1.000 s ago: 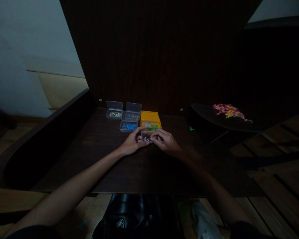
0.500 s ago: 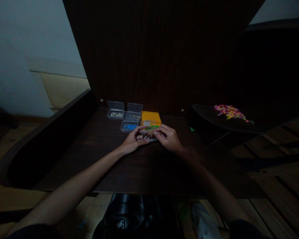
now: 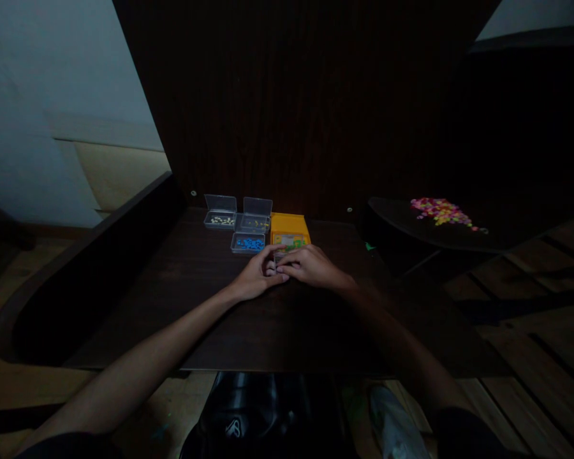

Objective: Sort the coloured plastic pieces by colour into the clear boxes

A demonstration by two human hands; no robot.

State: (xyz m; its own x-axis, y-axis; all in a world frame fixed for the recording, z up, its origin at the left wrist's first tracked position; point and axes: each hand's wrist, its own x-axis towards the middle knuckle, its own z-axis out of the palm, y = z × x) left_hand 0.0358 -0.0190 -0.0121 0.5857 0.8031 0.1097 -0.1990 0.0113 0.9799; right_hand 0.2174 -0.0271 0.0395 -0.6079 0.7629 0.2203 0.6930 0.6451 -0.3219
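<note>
My left hand [image 3: 256,275] is wrapped around the left side of a small clear plastic box [image 3: 276,260] low over the table. My right hand [image 3: 310,266] reaches across it, fingers bent and pressed together near my left thumb. Most of the box is hidden behind my hands, and whatever the right fingertips pinch cannot be made out. Right behind them sits an open yellow case [image 3: 288,223], with green pieces [image 3: 297,243] showing at its near part. Left of my hands, an open clear box holds blue pieces [image 3: 250,243].
Two more clear boxes with raised lids stand behind, one with whitish pieces [image 3: 222,220], one with a few yellow pieces [image 3: 258,224]. A pile of pink, red and yellow bits [image 3: 442,212] lies on a dark ledge [image 3: 392,220] to the right. A dark upright panel [image 3: 306,108] bounds the tabletop.
My right hand has shifted left and slightly down over the clear box, covering the small white pieces seen in it before. My left hand has stayed nearly in place.
</note>
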